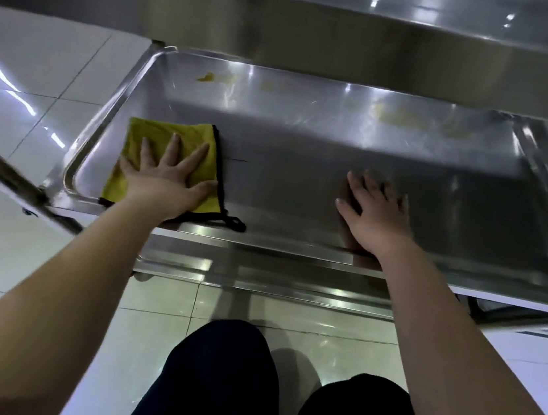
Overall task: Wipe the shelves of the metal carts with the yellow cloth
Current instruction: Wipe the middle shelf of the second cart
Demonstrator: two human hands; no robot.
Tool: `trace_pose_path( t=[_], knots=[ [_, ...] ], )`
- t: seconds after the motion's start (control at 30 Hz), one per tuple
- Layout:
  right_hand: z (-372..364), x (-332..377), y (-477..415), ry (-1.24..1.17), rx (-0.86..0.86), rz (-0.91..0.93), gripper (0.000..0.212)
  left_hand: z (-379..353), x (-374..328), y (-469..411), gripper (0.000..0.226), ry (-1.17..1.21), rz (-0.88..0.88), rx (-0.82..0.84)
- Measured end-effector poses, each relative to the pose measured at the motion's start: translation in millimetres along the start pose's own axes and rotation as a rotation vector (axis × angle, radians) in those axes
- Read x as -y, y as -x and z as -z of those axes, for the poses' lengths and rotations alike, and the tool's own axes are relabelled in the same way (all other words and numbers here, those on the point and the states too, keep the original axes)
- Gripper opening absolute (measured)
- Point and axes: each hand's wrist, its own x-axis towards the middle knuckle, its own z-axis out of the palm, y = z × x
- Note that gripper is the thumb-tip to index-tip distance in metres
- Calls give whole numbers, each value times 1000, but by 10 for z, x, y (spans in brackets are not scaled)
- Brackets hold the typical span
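A yellow cloth (156, 139) with a black hem lies flat in the near left corner of the cart's middle metal shelf (305, 163). My left hand (165, 183) presses on it with fingers spread straight. My right hand (373, 216) rests flat on the bare shelf near its front edge, right of centre, holding nothing. Yellowish stains (205, 77) mark the far part of the shelf, with a fainter smear (401, 116) to the right.
The cart's top shelf (288, 19) overhangs the far half of the middle one. A lower shelf (257, 274) shows beneath the front edge. A metal handle bar (4, 174) slants at the left. White floor tiles (23, 73) surround the cart; my dark-trousered knees (220, 383) are below.
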Motion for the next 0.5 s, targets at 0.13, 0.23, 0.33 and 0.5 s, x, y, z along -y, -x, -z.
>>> trace_pose_path(
  t=[0.13, 0.23, 0.33, 0.5],
  knots=[
    [72, -453, 59, 8, 14, -193, 62, -71, -922, 26, 76, -33, -148, -21],
    [52, -585, 122, -14, 55, -248, 58, -148, -1694, 138, 77, -24, -267, -40],
    [32, -574, 111, -64, 19, -233, 52, -223, -2389, 303, 77, -7, -362, -27],
    [58, -631, 129, -404, -135, -323, 46, -244, -2906, 419, 76, -12, -358, 38]
  ],
)
